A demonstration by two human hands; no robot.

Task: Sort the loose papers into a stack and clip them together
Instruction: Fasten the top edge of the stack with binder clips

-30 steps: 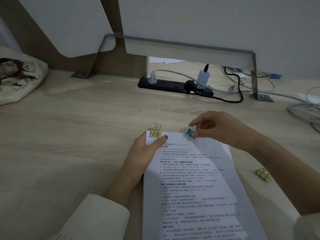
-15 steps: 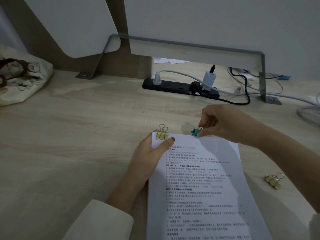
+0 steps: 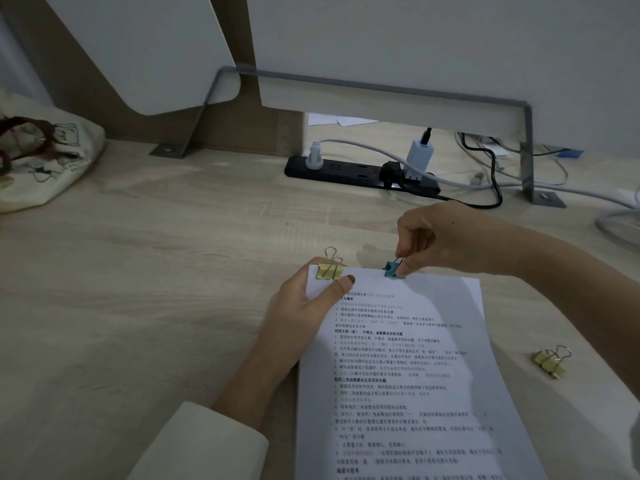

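A stack of printed white papers lies on the wooden desk in front of me. A yellow binder clip sits clamped on its top left corner. My left hand grips that corner, thumb on top just below the clip. A blue binder clip sits at the middle of the top edge, and my right hand pinches its wire handles between thumb and fingers.
A loose yellow binder clip lies on the desk right of the papers. At the back are a black power strip with plugs, cables and a metal bracket. A cloth bag rests at far left.
My right hand has brought the blue clip down onto the papers' top edge and now pinches its handles. The left hand keeps its hold on the corner.
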